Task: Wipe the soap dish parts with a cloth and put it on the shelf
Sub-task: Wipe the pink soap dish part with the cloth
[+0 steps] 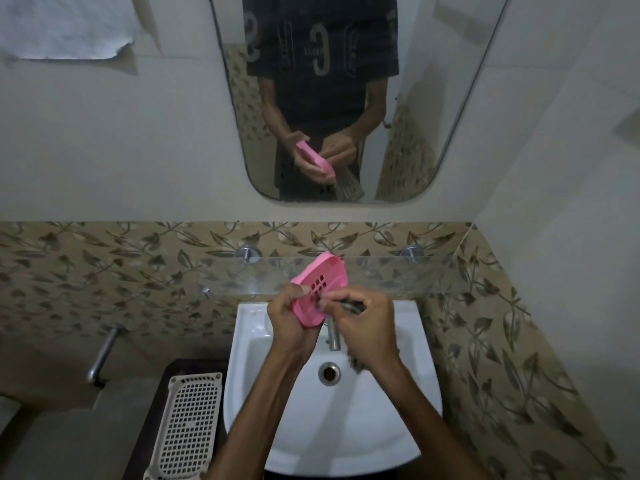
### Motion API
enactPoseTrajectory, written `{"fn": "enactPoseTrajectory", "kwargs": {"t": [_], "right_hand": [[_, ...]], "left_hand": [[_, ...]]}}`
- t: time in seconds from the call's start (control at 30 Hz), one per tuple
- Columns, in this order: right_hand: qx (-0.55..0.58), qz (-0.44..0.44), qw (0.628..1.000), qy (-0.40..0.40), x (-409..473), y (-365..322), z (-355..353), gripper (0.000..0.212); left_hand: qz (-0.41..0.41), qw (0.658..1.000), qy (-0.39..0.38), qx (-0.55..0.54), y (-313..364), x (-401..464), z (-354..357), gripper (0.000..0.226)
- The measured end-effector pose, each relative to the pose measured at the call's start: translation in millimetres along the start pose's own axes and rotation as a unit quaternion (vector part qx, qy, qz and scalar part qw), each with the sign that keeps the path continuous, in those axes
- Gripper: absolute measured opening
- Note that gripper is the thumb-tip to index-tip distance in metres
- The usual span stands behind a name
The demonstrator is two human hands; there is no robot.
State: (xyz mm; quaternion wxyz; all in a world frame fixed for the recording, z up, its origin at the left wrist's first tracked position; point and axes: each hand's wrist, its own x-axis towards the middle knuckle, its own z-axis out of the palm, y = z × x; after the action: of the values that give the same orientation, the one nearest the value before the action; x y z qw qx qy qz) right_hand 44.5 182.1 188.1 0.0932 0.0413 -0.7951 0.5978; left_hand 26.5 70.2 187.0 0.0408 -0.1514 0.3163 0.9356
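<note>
Soap dish part (320, 289): pink plastic, oval, with a raised rim and a block of small square drain holes near its middle; smooth matte finish. You hold it tilted on edge above the back of the sink, in front of the glass shelf, its inner face turned toward you.

Left hand (287, 318): your fingers and thumb curl round the lower left rim of the soap dish part, gripping it.

Right hand (363, 323): your fingers are bunched and pinch a cloth (355, 363) against the perforated area. The cloth is dark and blurred; a fold hangs below your wrist, and the mirror reflection shows it as a checked weave.

Sink (398, 403): white glazed ceramic, rounded front, with a round metal drain (329, 373) at the centre of the bowl.

Tap (334, 336): plain metal spout, partly hidden behind your hands.

Glass shelf (398, 275): clear pane on two round metal brackets, fixed to the wall just above the sink.

Wall tiles (121, 271): beige band with a dark leaf pattern; plain pale tiles above.

Mirror (433, 98): rounded corners, reflects your torso and both hands.

Perforated tray (188, 424): cream plastic, rectangular grid of holes, lying on a dark surface left of the sink.

Metal bar (104, 355): cylindrical, mounted on the left wall.
</note>
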Motion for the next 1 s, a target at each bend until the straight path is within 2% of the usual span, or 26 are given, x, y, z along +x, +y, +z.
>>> {"fn": "enactPoseTrajectory", "kwargs": {"t": [0.07, 0.13, 0.27, 0.33, 0.37, 0.5, 0.63, 0.7, 0.8, 0.9, 1.0], "right_hand": [[0.011, 0.019, 1.0, -0.002, -0.6, 3.2, -1.8, 0.019], [0.011, 0.015, 0.999, -0.039, -4.4, 1.1, -0.5, 0.023], [0.001, 0.043, 0.999, 0.018, 3.0, 3.8, -1.9, 0.017], [0.019, 0.044, 0.999, -0.021, -0.3, 1.1, 0.5, 0.028], [0.022, 0.043, 0.998, -0.03, -2.9, 0.3, 2.7, 0.03], [0.044, 0.086, 0.995, 0.021, -6.5, 6.0, 7.2, 0.015], [0.096, 0.119, 0.988, -0.014, -11.9, 4.2, 11.1, 0.017], [0.128, 0.126, 0.984, 0.012, -13.4, 4.5, 11.7, 0.013], [0.204, 0.142, 0.969, -0.009, -19.4, 2.6, 14.2, 0.018], [0.237, 0.124, 0.963, -0.043, -23.3, 4.9, 16.8, 0.027], [0.165, 0.061, 0.984, -0.007, -19.4, 14.2, 15.4, 0.028]], "left_hand": [[0.008, 1.0, 0.007, 0.005, -2.7, 0.0, -2.4, 0.043], [0.013, 1.0, 0.013, 0.02, -3.5, 1.5, -3.8, 0.035], [0.029, 0.999, -0.006, 0.033, -8.5, 3.6, -3.4, 0.03], [0.034, 0.998, -0.006, 0.053, -7.5, 5.0, -5.6, 0.028], [0.032, 0.997, -0.004, 0.064, -7.9, 5.7, -6.9, 0.029], [0.045, 0.996, 0.012, 0.073, -14.6, 6.8, -12.1, 0.03], [0.045, 0.993, 0.006, 0.113, -16.9, 8.1, -17.0, 0.046], [0.082, 0.987, 0.018, 0.137, -18.2, 13.2, -19.5, 0.058], [0.125, 0.972, -0.008, 0.201, -12.8, 16.6, -12.5, 0.056], [0.109, 0.973, -0.028, 0.201, -6.4, 19.8, -9.8, 0.056], [0.075, 0.979, -0.016, 0.19, -8.6, 16.6, -10.3, 0.055]]}}
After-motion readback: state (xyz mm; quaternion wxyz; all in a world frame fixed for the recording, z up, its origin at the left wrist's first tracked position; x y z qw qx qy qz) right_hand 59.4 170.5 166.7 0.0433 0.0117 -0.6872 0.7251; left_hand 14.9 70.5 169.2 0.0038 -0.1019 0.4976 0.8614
